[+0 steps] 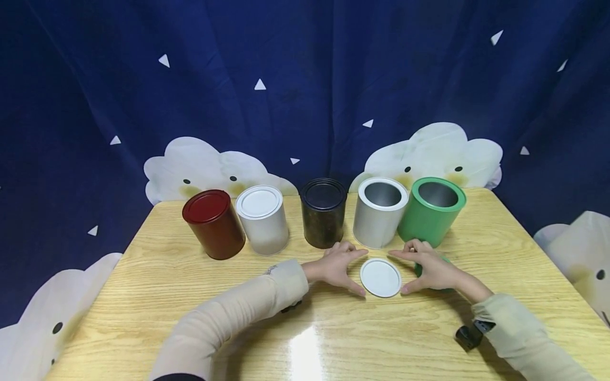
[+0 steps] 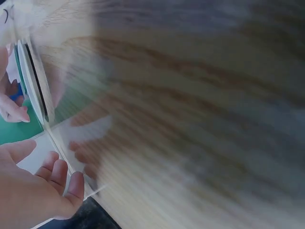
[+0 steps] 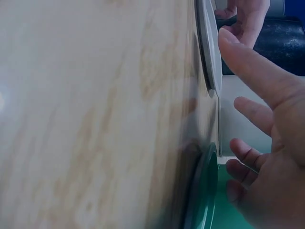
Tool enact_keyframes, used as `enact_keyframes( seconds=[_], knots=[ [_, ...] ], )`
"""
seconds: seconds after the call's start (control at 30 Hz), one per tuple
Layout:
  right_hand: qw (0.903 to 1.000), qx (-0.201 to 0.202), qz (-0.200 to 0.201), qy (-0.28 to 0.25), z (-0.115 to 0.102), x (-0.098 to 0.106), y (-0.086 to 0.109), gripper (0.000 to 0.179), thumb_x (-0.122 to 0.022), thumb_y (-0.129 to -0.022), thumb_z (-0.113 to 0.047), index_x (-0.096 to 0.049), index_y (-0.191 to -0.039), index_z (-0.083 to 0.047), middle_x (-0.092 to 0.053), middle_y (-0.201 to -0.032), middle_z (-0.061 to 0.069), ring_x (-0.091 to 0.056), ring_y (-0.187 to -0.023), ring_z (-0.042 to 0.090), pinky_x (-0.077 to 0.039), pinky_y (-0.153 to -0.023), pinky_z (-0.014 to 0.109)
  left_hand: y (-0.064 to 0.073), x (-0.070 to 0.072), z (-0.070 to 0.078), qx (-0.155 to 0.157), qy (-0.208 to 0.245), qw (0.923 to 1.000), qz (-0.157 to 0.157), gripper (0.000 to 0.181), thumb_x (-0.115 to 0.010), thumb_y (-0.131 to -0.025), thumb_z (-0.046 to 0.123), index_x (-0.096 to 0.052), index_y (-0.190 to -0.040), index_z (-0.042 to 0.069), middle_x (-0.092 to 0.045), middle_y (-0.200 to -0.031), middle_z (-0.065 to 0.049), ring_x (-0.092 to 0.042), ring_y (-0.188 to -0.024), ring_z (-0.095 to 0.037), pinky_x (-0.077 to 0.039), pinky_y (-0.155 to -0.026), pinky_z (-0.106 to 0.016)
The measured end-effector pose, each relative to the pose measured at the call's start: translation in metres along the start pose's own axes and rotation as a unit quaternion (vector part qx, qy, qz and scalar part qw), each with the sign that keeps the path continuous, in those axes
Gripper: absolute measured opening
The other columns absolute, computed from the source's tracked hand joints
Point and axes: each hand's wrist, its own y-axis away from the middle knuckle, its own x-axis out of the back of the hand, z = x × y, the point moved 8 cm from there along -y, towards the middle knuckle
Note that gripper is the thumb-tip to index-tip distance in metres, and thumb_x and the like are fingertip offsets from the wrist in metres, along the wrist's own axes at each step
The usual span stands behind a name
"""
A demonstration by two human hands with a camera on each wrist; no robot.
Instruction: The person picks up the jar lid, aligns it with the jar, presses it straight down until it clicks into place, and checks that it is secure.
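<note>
- Clock is centred on the white lid point(image 1: 380, 278), head view, 12 pointing away from the person.
- White lid: flat on the wooden table point(image 1: 257, 349), between the two hands.
- Left hand point(image 1: 336, 266): at 9 to 10 o'clock, thumb and index spread wide in a C facing the lid, other fingers loosely bent. Holding nothing. Thumb tip right by the rim; can't tell if it touches.
- Right hand point(image 1: 433, 269): at 3 o'clock, mirrored C, thumb and index well apart, grip empty. Thumb tip right at the rim at about 4 o'clock; contact unclear.
- Green lid point(image 1: 418, 269): on table at 3 o'clock, mostly hidden under the right hand. Right wrist view shows it just beside the white lid.
- Open-topped white can point(image 1: 376, 227): upright, 12 o'clock.
- Open-topped green can point(image 1: 426, 222): upright, 1 o'clock, right next to that white can.
- Black can point(image 1: 324, 219): top covered, between 10 and 11.
- Covered white can point(image 1: 266, 230): 10 o'clock.
- Dark red can point(image 1: 218, 233): top covered, between 9 and 10, far end of the row.
- Navy curtain point(image 1: 305, 63) with white triangles and clouds: behind the row, 12 o'clock.
</note>
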Motion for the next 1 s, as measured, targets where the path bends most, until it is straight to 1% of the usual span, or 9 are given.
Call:
enact_keyframes(
  seconds=[0.13,0.37,0.5,0.6,0.73,0.87,1.0],
  knots=[
    [0.9999,0.010,-0.002,0.004,-0.002,-0.003,-0.002,0.080,-0.081,-0.057,-0.047,-0.058,-0.121,-0.006,-0.039,-0.099,0.003,-0.031,-0.088,0.020,-0.031,-0.068,0.031,-0.002,-0.001,0.001,0.004,0.008,1.0000,-0.005,0.091,-0.075,-0.066,0.053,-0.035,-0.141,0.020,-0.039,-0.126,-0.004,-0.034,-0.102,-0.017,-0.027,-0.080,-0.026],
    [0.9998,0.013,-0.009,0.007,-0.001,-0.008,-0.004,0.081,-0.082,-0.056,-0.046,-0.058,-0.121,-0.006,-0.039,-0.099,0.003,-0.031,-0.087,0.020,-0.030,-0.067,0.030,-0.009,-0.005,0.001,0.007,0.007,0.9999,-0.006,0.086,-0.075,-0.067,0.051,-0.038,-0.139,0.022,-0.040,-0.121,-0.002,-0.033,-0.107,-0.016,-0.026,-0.084,-0.028],
    [0.9997,0.012,-0.016,0.013,-0.001,-0.011,-0.004,0.080,-0.082,-0.055,-0.045,-0.059,-0.121,-0.005,-0.039,-0.099,0.003,-0.030,-0.086,0.019,-0.029,-0.066,0.029,-0.013,-0.007,0.001,0.011,0.007,0.9998,-0.013,0.087,-0.075,-0.066,0.051,-0.039,-0.139,0.022,-0.039,-0.119,-0.001,-0.033,-0.101,-0.016,-0.027,-0.080,-0.026],
    [0.9996,0.016,-0.015,0.019,-0.002,-0.012,-0.004,0.079,-0.082,-0.056,-0.045,-0.059,-0.120,-0.004,-0.040,-0.099,0.003,-0.030,-0.086,0.018,-0.029,-0.067,0.029,-0.013,-0.008,0.000,0.017,-0.012,0.9996,-0.020,0.086,-0.076,-0.066,0.051,-0.039,-0.139,0.022,-0.037,-0.118,0.001,-0.032,-0.100,-0.015,-0.026,-0.079,-0.026],
    [0.9996,0.017,-0.014,0.016,-0.003,-0.013,-0.002,0.078,-0.082,-0.057,-0.046,-0.060,-0.119,-0.003,-0.040,-0.098,0.004,-0.031,-0.086,0.019,-0.029,-0.068,0.030,-0.013,-0.010,0.001,0.016,-0.040,0.9989,-0.019,0.084,-0.075,-0.067,0.051,-0.040,-0.138,0.023,-0.037,-0.118,0.003,-0.031,-0.102,-0.015,-0.026,-0.081,-0.025],
    [0.9997,0.010,-0.017,0.012,-0.002,-0.012,-0.002,0.078,-0.082,-0.057,-0.045,-0.060,-0.120,-0.004,-0.040,-0.099,0.004,-0.031,-0.086,0.020,-0.029,-0.068,0.031,-0.014,-0.010,0.002,0.015,-0.060,0.9980,-0.015,0.082,-0.073,-0.068,0.052,-0.041,-0.138,0.024,-0.037,-0.120,0.003,-0.031,-0.101,-0.015,-0.026,-0.081,-0.025],
    [0.9997,0.013,-0.014,0.016,-0.002,-0.012,-0.003,0.077,-0.082,-0.056,-0.044,-0.060,-0.119,-0.004,-0.041,-0.099,0.004,-0.031,-0.086,0.019,-0.029,-0.068,0.030,-0.014,-0.010,0.002,0.014,-0.073,0.9972,-0.007,0.081,-0.072,-0.068,0.054,-0.042,-0.137,0.024,-0.037,-0.119,0.004,-0.031,-0.096,-0.014,-0.026,-0.080,-0.024]
  ],
)
